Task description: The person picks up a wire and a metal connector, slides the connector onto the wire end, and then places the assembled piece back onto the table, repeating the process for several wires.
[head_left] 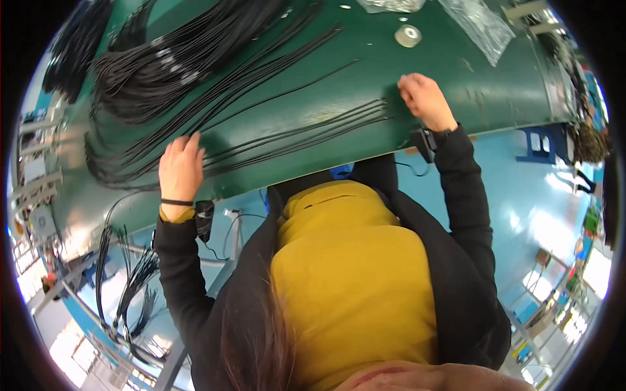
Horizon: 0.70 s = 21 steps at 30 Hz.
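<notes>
My left hand [180, 171] lies at the near left of the green table, its fingers closed over thin black cables [293, 138]. Several of these cables run out from under it toward the right, side by side, and their ends stop short of my right hand. My right hand [425, 101] is above the table, a little beyond those ends, with its fingers curled in. Whatever its fingertips may hold is hidden. One more black cable [306, 83] lies apart, and a looser group of black cables [261, 68] stretches behind it.
A large coiled bundle of black cables [140, 81] fills the far left of the green table [469, 98]. At the back are a roll of tape [408, 36] and a clear plastic bag [479, 29]. More cables [134, 274] hang below the left edge. A blue stool [538, 144] stands at right.
</notes>
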Available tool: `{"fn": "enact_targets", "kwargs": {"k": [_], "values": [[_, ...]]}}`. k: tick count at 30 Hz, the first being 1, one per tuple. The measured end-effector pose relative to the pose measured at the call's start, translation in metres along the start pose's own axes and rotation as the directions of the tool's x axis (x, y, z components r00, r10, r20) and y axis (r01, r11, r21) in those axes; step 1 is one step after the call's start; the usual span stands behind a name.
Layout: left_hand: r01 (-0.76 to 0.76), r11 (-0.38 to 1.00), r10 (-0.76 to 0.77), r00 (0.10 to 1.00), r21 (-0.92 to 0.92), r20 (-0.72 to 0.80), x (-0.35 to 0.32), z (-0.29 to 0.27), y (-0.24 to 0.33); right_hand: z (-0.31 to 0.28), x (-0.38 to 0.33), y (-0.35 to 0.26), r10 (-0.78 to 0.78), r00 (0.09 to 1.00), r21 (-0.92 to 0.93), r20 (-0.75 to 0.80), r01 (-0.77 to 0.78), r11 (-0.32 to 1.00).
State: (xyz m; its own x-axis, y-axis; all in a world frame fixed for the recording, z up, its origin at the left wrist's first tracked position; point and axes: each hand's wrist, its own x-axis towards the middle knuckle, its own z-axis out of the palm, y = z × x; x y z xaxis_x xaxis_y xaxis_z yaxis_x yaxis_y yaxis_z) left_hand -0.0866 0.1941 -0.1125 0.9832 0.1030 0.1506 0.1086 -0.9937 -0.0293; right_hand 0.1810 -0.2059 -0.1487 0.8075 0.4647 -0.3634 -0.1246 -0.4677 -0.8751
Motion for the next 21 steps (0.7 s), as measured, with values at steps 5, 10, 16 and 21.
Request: {"fn": "enact_targets", "kwargs": {"k": [5, 10, 16, 21], "values": [[-0.245, 0.895, 0.184, 0.964, -0.373, -0.192, 0.119, 0.038, 0.120, 0.012, 0.003, -0.018, 0.091, 0.959, 0.852, 0.268, -0.280, 0.442], [-0.315, 0.896, 0.251, 0.941, -0.313, -0.228, 0.175, 0.080, 0.178, 0.030, -0.002, -0.027, 0.116, 0.975, 0.853, 0.191, -0.224, 0.471], [-0.242, 0.645, 0.132, 0.970, -0.725, -0.206, 0.156, 0.054, 0.193, 0.030, 0.008, -0.014, 0.145, 0.988, 0.853, 0.045, -0.114, 0.509], [-0.302, 0.566, 0.166, 0.953, -0.767, -0.253, 0.147, 0.052, 0.195, 0.038, 0.009, -0.020, 0.094, 0.990, 0.817, 0.107, -0.141, 0.559]]}}
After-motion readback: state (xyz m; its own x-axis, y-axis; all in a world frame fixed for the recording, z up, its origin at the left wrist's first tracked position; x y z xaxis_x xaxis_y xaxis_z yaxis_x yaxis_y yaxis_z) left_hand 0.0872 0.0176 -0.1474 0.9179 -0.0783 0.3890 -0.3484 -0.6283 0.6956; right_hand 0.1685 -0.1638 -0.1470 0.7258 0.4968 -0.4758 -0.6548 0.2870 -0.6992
